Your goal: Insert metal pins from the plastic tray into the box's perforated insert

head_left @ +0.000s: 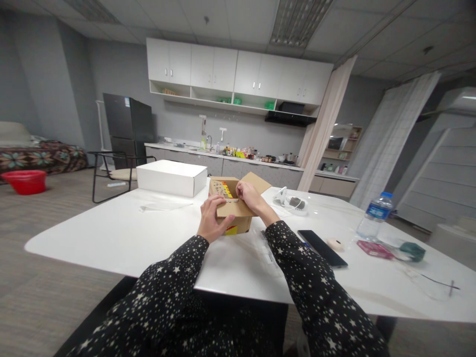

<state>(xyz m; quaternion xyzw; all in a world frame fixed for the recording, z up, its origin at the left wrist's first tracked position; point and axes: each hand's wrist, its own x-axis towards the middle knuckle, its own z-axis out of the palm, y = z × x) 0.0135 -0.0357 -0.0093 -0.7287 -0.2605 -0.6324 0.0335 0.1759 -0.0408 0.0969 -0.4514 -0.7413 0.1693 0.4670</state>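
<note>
A small brown cardboard box (238, 218) stands on the white table (122, 233), its flaps open and a yellow label on its front. My left hand (211, 218) grips the near front flap of the box. My right hand (250, 194) rests on the box's top edge, fingers curled over something small at the opening; what it pinches is too small to tell. Both arms wear black sleeves with white stars.
A closed white box (171, 177) sits behind on the left. To the right lie a black phone (322, 248), a water bottle (374, 215), a white bundle of cable (293, 202), a pink item (374, 249) and a green item (412, 251). A chair (111, 171) stands beyond the table.
</note>
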